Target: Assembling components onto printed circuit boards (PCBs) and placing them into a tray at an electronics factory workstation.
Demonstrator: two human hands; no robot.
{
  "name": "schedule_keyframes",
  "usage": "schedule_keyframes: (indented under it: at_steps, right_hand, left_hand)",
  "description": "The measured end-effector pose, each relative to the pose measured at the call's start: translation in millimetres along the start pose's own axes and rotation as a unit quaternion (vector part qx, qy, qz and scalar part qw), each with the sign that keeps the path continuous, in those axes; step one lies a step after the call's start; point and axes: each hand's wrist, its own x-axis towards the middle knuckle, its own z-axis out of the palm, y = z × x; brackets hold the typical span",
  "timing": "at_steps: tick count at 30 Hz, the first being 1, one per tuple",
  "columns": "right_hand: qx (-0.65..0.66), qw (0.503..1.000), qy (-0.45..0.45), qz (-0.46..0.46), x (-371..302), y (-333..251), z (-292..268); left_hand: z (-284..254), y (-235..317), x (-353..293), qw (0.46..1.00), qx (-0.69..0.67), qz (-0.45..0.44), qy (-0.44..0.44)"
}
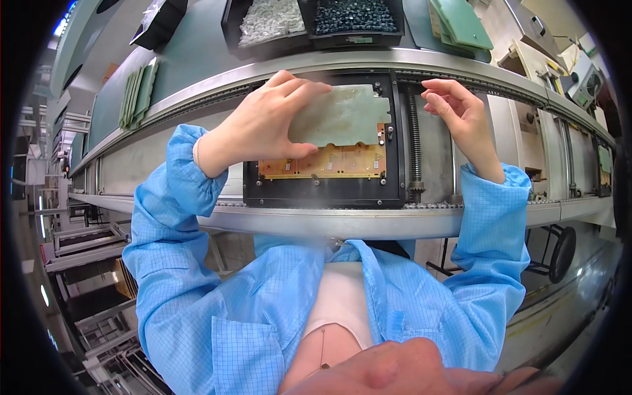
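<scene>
My left hand (263, 117) grips a pale green flat panel (345, 118) by its left end, fingers over the far side and thumb at the near edge. The panel covers much of an orange circuit board (322, 164); the board's near strip shows below it. Whether the panel rests on the board or hovers just above, I cannot tell. Around the board is a black fixture frame (329, 195) with small screws. To the right of the frame, my right hand (464, 118) is raised over the conveyor, fingers loosely bent and slightly apart, with nothing visible in them.
Metal conveyor rails (368, 222) run across in front of me. Beyond stand a black bin of white parts (273, 20) and a black bin of dark parts (355, 16). Green panels lean at the left (137, 95) and lie stacked at the far right (464, 23). A spring-like rod (414, 141) stands beside the fixture.
</scene>
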Motion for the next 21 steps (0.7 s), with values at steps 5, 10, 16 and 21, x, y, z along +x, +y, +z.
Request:
schedule_keyframes:
  at_steps: [5,10,16,21]
  right_hand:
    - [0.006,1.000,-0.002,-0.006,-3,5,1]
    - [-0.011,1.000,-0.010,0.002,-5,2,3]
    - [-0.001,1.000,-0.020,0.007,-7,3,5]
    - [-0.009,0.999,-0.030,0.012,-10,5,5]
  left_hand:
    - [14,2,3,1.000,-0.003,-0.024,-0.007]
    - [21,3,6,0.999,0.002,-0.035,-0.011]
    - [29,0,6,1.000,0.003,-0.017,0.009]
    - [32,-1,8,1.000,-0.009,-0.016,0.007]
